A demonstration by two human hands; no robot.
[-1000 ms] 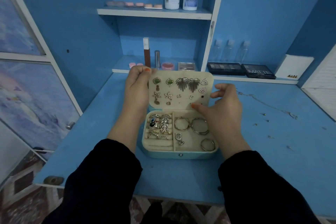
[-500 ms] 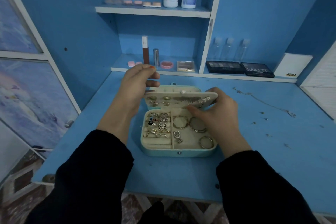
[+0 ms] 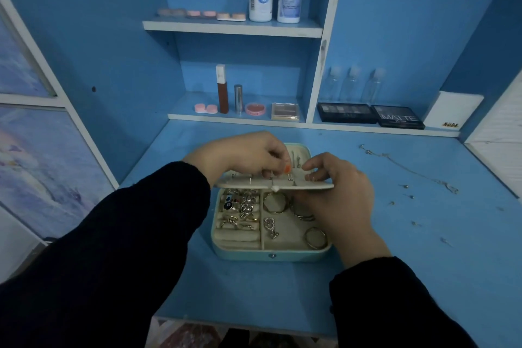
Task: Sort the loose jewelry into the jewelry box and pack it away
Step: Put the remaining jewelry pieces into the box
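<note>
A teal jewelry box (image 3: 271, 256) lies open on the blue desk. Its left section holds several rings (image 3: 243, 207); the right holds hoops (image 3: 275, 202) and a small charm (image 3: 270, 226). The cream earring panel (image 3: 248, 181) lies flat over the back of the box, with earring posts sticking up from its back. My left hand (image 3: 243, 154) hovers over it, fingertips pinching at one post. My right hand (image 3: 339, 200) grips the panel's right edge and covers part of the hoops. The lid (image 3: 300, 151) shows behind my hands.
A loose chain (image 3: 409, 169) and several small studs (image 3: 406, 195) lie on the desk to the right. Palettes (image 3: 370, 116), clear bottles and small cosmetics stand on the low shelf behind; two white bottles stand on the upper shelf (image 3: 231, 27).
The earring panel has swung down from upright to flat, its earring side now facing the tray. My left hand moved from its top corner onto its back; my right hand stayed at the right edge.
</note>
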